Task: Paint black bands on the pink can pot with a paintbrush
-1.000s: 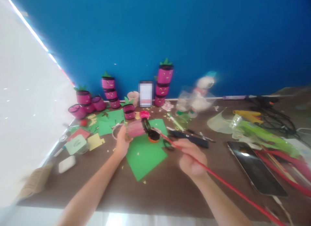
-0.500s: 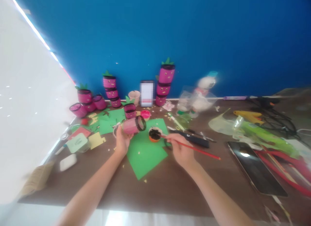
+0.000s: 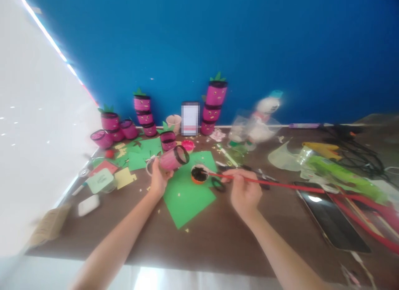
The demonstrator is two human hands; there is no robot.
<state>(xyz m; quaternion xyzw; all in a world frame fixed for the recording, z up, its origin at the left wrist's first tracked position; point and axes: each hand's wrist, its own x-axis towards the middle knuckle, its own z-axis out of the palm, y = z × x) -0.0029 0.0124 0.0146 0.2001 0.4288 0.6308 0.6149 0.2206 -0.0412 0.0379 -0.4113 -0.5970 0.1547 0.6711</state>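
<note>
My left hand (image 3: 160,178) is closed around a pink cup (image 3: 172,159) with a black-painted rim, tilted on its side with its mouth to the right. Between the fingers and thumb of my right hand (image 3: 246,192) is a long red paintbrush (image 3: 264,182). Its tip dips into a small orange-based pot of black paint (image 3: 198,173). The pot stands on a green paper sheet (image 3: 187,202). Just right of the pot lie dark scissor handles (image 3: 218,184). Behind the held cup are a small pink cup with a face (image 3: 168,139) and a pink lid (image 3: 188,146).
Pink stacked cups with green leaves (image 3: 213,105) stand along the blue wall, beside a propped phone (image 3: 190,119). A black phone (image 3: 332,217), a yellow glue gun (image 3: 321,149) and cables lie at the right. At the left are a white case (image 3: 89,205) and paper scraps.
The brush has left the cup's rim and now sits in the paint pot. The cup has moved away from the pot, its mouth turned up and right. My right hand swung the brush handle round.
</note>
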